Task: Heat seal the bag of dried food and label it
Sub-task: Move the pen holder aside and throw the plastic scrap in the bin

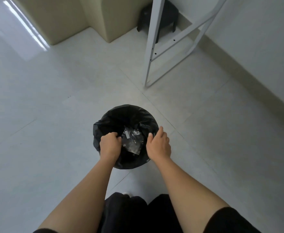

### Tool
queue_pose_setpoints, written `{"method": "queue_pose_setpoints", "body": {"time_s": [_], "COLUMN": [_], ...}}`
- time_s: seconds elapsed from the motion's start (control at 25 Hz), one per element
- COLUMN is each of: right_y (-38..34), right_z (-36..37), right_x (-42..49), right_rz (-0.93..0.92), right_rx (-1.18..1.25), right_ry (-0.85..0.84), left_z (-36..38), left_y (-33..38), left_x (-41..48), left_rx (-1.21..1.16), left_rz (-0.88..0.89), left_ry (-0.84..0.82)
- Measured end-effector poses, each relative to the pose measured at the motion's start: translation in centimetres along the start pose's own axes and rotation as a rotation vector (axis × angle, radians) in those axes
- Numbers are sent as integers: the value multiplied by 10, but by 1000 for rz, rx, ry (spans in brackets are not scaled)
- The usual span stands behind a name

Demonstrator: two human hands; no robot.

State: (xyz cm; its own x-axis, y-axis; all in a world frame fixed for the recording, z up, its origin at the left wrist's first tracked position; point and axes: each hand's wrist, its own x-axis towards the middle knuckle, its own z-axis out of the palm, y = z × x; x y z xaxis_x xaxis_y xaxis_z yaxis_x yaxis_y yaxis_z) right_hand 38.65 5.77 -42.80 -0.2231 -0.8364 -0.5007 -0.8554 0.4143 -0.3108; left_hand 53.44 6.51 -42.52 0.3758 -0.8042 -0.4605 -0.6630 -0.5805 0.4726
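Note:
A round bin lined with a black bag stands on the floor in front of me. Inside it lies crumpled clear plastic with a small pale strip on it. My left hand hovers over the bin's left side with its fingers curled into a fist; whether it holds anything is hidden. My right hand is over the bin's right rim, fingers loosely extended and holding nothing. No bag of dried food, sealer or label shows.
Pale tiled floor surrounds the bin. A white metal table frame stands behind it at right, a black stool beyond it. A cream cabinet is at the back. My dark-trousered legs are below.

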Motion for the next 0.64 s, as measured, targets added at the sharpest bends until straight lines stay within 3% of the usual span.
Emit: {"method": "queue_pose_setpoints", "body": {"time_s": [0.2, 0.4, 0.64], "right_y": [-77, -120, -37], "right_z": [-136, -303, -440], "right_x": [-86, -184, -219], "right_rz": [-189, -363, -91], "right_rx": [2, -13, 31], "right_ry": [58, 268, 615], "left_z": [-134, -268, -288], "left_y": [88, 215, 388], "left_x": [-69, -157, -226], "left_rx": [-91, -225, -159], "left_rz": [89, 362, 901], "left_ry": [114, 234, 70]}}
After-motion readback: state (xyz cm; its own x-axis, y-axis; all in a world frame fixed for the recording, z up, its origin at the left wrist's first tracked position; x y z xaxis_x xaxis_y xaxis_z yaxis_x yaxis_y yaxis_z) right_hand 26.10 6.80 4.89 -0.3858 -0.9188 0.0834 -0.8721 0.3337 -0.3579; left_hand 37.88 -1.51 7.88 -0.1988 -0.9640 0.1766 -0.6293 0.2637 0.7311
